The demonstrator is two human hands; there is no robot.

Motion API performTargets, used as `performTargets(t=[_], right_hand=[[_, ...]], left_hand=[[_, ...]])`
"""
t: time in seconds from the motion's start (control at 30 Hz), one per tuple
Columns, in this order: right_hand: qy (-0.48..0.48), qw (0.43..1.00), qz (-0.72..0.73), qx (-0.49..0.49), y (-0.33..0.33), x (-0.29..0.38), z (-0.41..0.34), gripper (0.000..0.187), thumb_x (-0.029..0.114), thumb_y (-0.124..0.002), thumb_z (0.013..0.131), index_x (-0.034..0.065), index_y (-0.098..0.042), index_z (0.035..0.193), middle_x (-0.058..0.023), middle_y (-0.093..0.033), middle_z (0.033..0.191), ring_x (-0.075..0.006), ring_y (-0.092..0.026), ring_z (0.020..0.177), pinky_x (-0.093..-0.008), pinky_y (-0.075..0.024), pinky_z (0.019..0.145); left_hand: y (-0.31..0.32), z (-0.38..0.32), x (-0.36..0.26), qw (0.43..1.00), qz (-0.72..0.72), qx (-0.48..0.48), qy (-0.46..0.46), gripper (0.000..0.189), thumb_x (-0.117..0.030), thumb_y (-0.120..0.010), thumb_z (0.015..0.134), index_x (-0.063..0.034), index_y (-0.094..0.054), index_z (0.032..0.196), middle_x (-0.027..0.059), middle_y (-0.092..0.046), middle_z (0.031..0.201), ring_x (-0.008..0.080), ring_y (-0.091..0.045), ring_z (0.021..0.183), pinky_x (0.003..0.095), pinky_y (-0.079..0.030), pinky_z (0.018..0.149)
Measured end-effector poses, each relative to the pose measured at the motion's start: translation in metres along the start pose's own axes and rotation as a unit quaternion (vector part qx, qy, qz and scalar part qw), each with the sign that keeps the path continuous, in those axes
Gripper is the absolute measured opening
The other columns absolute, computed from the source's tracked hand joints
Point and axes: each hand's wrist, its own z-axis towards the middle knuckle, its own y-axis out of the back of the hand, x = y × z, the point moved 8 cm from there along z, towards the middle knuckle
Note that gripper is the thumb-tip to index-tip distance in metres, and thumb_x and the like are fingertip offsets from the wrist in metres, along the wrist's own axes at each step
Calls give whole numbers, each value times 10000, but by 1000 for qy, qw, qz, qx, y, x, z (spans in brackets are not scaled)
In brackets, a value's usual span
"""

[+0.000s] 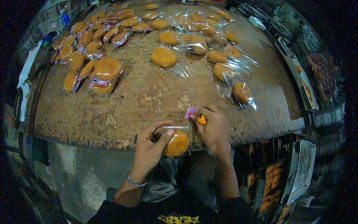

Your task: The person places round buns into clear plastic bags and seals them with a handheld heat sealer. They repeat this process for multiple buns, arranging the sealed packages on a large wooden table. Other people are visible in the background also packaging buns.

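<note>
My left hand (152, 141) pinches a round golden-brown bun (178, 143) in a clear plastic bag at the table's near edge. The bag's top fold (176, 127) lies flat just above the bun. To the right, my right hand (211, 126) grips a small orange tool (202, 119), mostly hidden in the fingers; its kind is unclear. Between that hand's thumb and forefinger is a pink printed label (191, 112), held just above the wood and apart from the bag.
Several bagged buns with pink labels (107, 68) are heaped at the left of the worn wooden table (137, 103). More buns in loose clear bags (165, 56) lie centre and right. Trays of baked goods (272, 182) stand below the right edge.
</note>
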Motion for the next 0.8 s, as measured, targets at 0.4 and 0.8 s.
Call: performTargets(t=[0.4,0.8], right_hand=[[60,985,112,-114,48,31,-30,127,117,-659,772,-2,-622,794,-138,-630,790,-248,-609,726,-327,-458,651],[-136,911,381,82,-4,18,-74,216,205,-703,767,36,-633,882,-46,-633,744,-119,-584,704,-271,-474,614]], left_hand=[[-14,-18,-12,996,55,64,-44,219,-96,-601,842,3,-575,1036,56,-618,953,103,-552,855,231,-438,761],[-30,-39,-9,991,93,75,-52,190,-140,-533,877,-2,-589,994,63,-623,843,124,-575,793,258,-448,722]])
